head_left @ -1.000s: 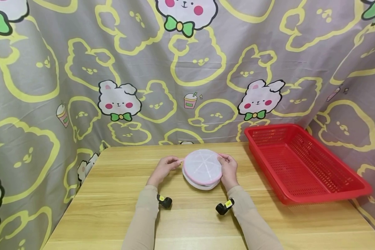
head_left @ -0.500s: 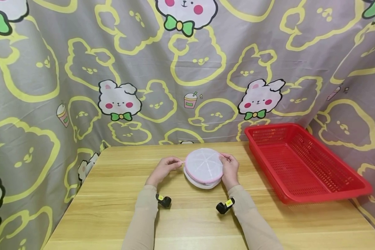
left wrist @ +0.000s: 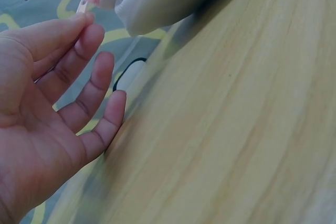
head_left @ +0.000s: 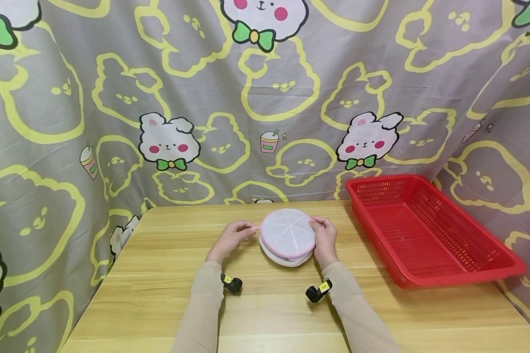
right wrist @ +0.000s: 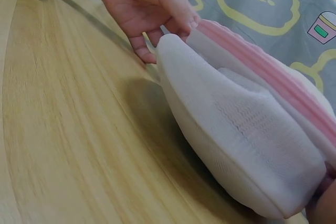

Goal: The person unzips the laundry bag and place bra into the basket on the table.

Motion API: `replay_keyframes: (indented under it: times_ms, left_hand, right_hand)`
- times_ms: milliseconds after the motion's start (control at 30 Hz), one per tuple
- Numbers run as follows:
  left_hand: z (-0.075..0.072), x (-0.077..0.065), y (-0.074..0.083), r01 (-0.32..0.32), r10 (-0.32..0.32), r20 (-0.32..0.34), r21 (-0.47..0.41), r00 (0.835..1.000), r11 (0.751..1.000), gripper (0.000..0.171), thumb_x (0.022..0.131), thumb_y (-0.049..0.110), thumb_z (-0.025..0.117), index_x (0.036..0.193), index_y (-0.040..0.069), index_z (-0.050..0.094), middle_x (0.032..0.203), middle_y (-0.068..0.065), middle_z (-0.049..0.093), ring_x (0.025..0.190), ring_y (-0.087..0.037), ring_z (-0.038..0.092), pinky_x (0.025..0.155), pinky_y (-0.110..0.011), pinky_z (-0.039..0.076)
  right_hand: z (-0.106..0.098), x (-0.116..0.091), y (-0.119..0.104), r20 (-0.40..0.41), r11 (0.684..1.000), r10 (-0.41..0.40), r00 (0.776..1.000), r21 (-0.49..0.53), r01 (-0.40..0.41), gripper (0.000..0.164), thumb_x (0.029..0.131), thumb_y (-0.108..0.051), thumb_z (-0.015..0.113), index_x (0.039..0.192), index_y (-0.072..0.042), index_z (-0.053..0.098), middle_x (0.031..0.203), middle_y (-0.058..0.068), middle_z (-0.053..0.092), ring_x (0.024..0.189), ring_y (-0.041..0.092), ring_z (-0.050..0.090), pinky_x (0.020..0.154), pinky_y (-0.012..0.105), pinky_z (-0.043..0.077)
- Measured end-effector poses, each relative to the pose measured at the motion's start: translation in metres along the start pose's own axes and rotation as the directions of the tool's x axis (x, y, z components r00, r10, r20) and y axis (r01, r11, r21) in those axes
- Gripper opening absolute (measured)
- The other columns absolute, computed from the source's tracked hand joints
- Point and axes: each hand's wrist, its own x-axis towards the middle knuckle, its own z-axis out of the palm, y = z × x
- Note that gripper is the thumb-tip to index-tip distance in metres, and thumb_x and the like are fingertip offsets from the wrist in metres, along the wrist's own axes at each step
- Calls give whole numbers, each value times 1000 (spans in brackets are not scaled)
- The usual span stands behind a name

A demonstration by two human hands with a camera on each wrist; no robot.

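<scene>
Wht mesh pouch [head_left: 287, 233] btwn L hand [head_left: 230, 240], pinching zip pull [left wrist: 82, 6], & R hand [head_left: 325, 239], gripping it.

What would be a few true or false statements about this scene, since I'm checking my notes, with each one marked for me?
1. The left hand pinches the zipper pull. True.
2. The basket is to the right of the bag. True.
3. The right hand is reaching into the basket. False: the right hand holds the edge of the bag.
4. The bag has a green zipper. False: the zipper is pink.
5. The curtain behind the table has cartoon rabbit faces on it. True.
6. The basket is white. False: it is red.
</scene>
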Motion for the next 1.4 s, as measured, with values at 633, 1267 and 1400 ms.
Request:
replay_keyframes:
  times_ms: [633, 1267, 1400]
  left_hand:
    - [-1, 6, -1, 8, -4, -80, 50, 997, 999, 21, 94, 15, 64, 107, 0, 66, 104, -17, 69, 94, -26, 64, 81, -33, 55]
    - [3, 20, 2, 13, 0, -118, 111, 993, 994, 17, 93, 13, 64, 103, 0, 67, 95, -19, 67, 77, -18, 60, 65, -26, 52]
    - [2, 25, 4, 8, 5, -106, 125, 994, 992, 17, 93, 12, 64, 104, -1, 67, 92, -19, 66, 73, -18, 58, 62, -25, 51]
  right_hand:
    - [-4, 5, -4, 75, 980, -12, 997, -198, 26, 22, 88, -6, 66, 107, 4, 61, 80, -6, 57, 76, 6, 55, 68, 16, 48]
    - [-11, 9, -6, 130, 966, 12, 991, -257, 22, 35, 90, -10, 66, 119, 6, 55, 84, -4, 47, 71, 5, 47, 60, 16, 41]
    - [-11, 9, -6, 147, 965, 36, 989, -263, 4, 39, 91, -12, 66, 123, 5, 52, 88, -1, 48, 69, 5, 47, 58, 16, 40]
